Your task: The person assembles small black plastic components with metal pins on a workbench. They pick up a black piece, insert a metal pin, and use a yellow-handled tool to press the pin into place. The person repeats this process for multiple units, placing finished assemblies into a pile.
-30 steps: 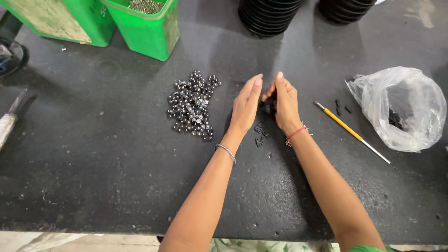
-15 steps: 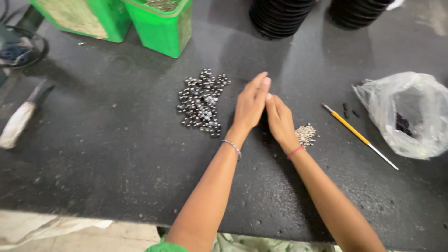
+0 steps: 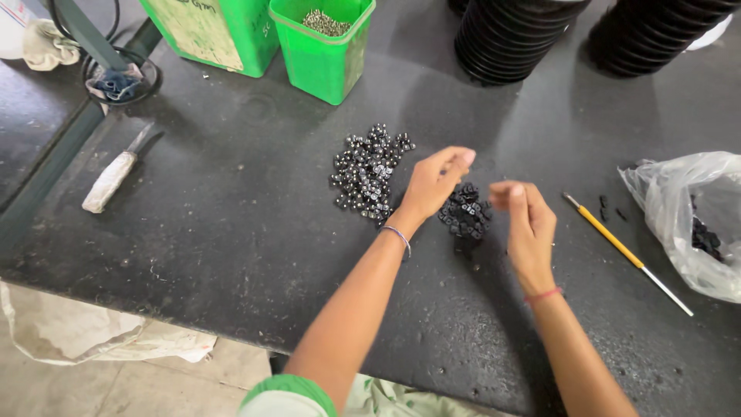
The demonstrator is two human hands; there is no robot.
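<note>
While both hands hover over the middle of the dark worktop point(image 3: 193, 232), a small heap of black parts point(image 3: 465, 210) lies between them on the surface. Left hand point(image 3: 434, 184) hangs just above the heap's left side, fingers loosely curled and thumb near the fingertips; whether it pinches a piece I cannot tell. Right hand point(image 3: 527, 224) is raised just right of the heap, fingertips drawn together as if nipping something tiny, though nothing shows between them.

Just left of the left hand lies a wider scatter of shiny metal pieces point(image 3: 369, 171). Toward the far edge stand two green bins point(image 3: 320, 54), the nearer one holding small metal bits, and beyond them two stacks of black ribbed rings point(image 3: 509, 35). A yellow-handled brush point(image 3: 625, 252) lies right of the hands, with a clear bag point(image 3: 687, 220) of more black parts near the right edge. A knife point(image 3: 116, 171) lies near the left edge.

The black parts look small, light and hard, likely to roll or scatter; they seem best taken singly by fingertip pinch across the sides.
</note>
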